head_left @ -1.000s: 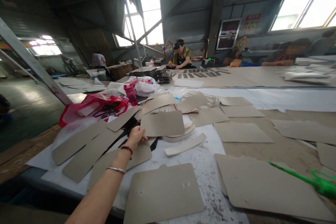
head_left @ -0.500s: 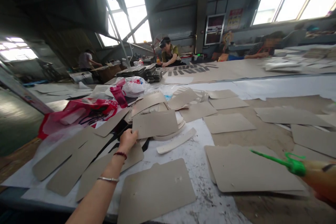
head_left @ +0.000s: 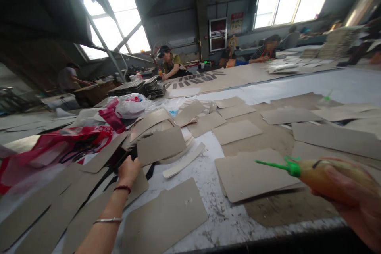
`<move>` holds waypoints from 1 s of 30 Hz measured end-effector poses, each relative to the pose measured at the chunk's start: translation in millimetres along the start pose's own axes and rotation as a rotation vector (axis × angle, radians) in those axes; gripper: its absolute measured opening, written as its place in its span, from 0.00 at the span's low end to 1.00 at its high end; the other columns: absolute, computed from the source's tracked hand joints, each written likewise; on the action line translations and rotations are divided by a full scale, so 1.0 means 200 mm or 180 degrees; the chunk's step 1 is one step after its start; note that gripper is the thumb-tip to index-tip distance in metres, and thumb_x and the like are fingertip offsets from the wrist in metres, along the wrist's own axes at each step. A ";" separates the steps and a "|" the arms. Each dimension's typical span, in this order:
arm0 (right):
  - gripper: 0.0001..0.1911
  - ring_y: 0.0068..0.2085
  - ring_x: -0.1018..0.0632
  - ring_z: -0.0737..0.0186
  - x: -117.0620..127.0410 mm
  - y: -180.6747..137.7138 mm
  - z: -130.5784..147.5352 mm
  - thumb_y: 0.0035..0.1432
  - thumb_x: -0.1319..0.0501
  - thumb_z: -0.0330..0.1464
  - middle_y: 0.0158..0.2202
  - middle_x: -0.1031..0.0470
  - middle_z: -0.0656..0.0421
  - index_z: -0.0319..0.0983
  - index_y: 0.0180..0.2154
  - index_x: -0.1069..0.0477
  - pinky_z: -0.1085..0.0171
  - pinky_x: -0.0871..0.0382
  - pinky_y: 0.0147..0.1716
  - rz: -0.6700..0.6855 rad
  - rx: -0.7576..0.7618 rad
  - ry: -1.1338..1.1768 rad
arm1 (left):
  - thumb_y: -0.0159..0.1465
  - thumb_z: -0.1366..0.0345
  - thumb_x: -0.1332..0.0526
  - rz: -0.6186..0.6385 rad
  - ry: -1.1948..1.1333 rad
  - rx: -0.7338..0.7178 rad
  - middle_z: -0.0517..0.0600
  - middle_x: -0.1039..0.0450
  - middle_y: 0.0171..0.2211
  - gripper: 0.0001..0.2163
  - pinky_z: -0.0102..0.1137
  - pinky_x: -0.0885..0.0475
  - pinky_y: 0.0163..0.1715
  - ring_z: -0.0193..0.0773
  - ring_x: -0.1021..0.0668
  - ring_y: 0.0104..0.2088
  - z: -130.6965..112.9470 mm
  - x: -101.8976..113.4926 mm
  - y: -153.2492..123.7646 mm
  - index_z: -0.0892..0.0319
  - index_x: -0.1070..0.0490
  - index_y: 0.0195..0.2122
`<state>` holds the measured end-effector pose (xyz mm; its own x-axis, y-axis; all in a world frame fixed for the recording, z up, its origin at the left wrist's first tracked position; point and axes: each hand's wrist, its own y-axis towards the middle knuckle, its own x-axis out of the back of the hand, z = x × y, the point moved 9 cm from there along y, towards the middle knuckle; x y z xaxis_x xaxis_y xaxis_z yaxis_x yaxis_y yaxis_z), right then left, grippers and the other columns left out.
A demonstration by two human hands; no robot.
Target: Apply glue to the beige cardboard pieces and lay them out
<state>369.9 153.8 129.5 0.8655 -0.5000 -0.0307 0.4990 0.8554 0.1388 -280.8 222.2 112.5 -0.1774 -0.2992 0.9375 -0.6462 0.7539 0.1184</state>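
Note:
My left hand (head_left: 128,170) is closed at the near left corner of a grey-beige cardboard piece (head_left: 160,145), over some dark pieces (head_left: 120,156). Its fingertips are hidden, so what they pinch is unclear. In my right hand (head_left: 354,194) is a squeeze bottle (head_left: 327,178) of amber liquid, like glue. The bottle lies tilted, its long green nozzle (head_left: 276,165) pointing left above a stacked cardboard panel (head_left: 253,174). Another panel (head_left: 166,216) with rounded corners lies flat near my left forearm. A curved pale strip (head_left: 184,160) rests between them.
Long cardboard pieces (head_left: 41,210) cover the table's left side, beside a red plastic bag (head_left: 56,149) and a pink bottle (head_left: 112,117). More sheets (head_left: 336,135) lie to the right. Across the table, a co-worker (head_left: 171,63) bends near dark stacked pieces (head_left: 133,88); other people work farther back.
The view has turned right. My left hand has drawn slightly nearer along the cardboard corner, while that piece has stayed put. More of my right hand and its bottle now shows.

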 end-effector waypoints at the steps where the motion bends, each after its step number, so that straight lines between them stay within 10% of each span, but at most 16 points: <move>1: 0.18 0.33 0.20 0.48 -0.01 -0.02 -0.03 0.47 0.29 0.46 0.40 0.24 0.45 0.48 0.39 0.26 0.52 0.26 0.24 -0.0025 -0.0402 0.0195 | 0.66 0.63 0.42 -0.0063 -0.0016 -0.0083 0.59 0.27 0.46 0.15 0.47 0.29 0.49 0.48 0.23 0.47 -0.03 0.02 -0.03 0.64 0.32 0.51; 5: 0.31 0.33 0.23 0.53 -0.12 -0.07 0.00 0.39 0.27 0.48 0.36 0.25 0.54 0.44 0.44 0.31 0.60 0.25 0.24 0.0170 -0.0483 0.0065 | 0.65 0.61 0.46 -0.0206 -0.0284 -0.0772 0.59 0.26 0.49 0.21 0.47 0.31 0.54 0.53 0.25 0.51 -0.24 0.01 -0.33 0.62 0.36 0.58; 10: 0.30 0.31 0.25 0.58 -0.25 -0.11 0.02 0.47 0.31 0.49 0.33 0.27 0.59 0.41 0.47 0.34 0.62 0.26 0.28 0.0544 -0.0027 -0.0923 | 0.68 0.64 0.45 -0.0616 -0.1370 -0.3409 0.54 0.24 0.47 0.15 0.37 0.26 0.50 0.42 0.23 0.48 -0.76 -0.04 -1.27 0.58 0.32 0.54; 14: 0.25 0.32 0.26 0.60 -0.34 -0.12 0.03 0.52 0.34 0.46 0.36 0.29 0.59 0.41 0.47 0.35 0.63 0.28 0.30 0.0774 0.0428 -0.1444 | 0.66 0.73 0.44 -0.0844 -0.1387 -0.3861 0.58 0.26 0.52 0.15 0.37 0.26 0.52 0.45 0.27 0.55 -0.97 -0.18 -1.69 0.64 0.32 0.55; 20: 0.23 0.41 0.26 0.55 -0.44 -0.12 0.04 0.54 0.36 0.45 0.42 0.30 0.55 0.42 0.48 0.36 0.58 0.29 0.39 0.0891 0.0797 -0.1821 | 0.65 0.77 0.45 -0.0716 -0.1186 -0.3959 0.59 0.28 0.55 0.18 0.42 0.24 0.51 0.49 0.28 0.58 -1.05 -0.35 -1.71 0.65 0.32 0.56; 30: 0.22 0.43 0.27 0.54 -0.43 -0.14 0.06 0.55 0.35 0.44 0.42 0.30 0.56 0.43 0.49 0.37 0.55 0.32 0.47 0.0969 0.0973 -0.2126 | 0.68 0.77 0.52 -0.0819 -0.1229 -0.3901 0.56 0.25 0.51 0.17 0.38 0.25 0.51 0.45 0.26 0.53 -1.06 -0.35 -1.68 0.66 0.30 0.53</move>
<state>281.6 171.8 141.0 0.7047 -0.3084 0.6389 0.1270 0.9408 0.3142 105.4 113.7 76.9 -0.4829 -0.5065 0.7143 0.3608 0.6282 0.6893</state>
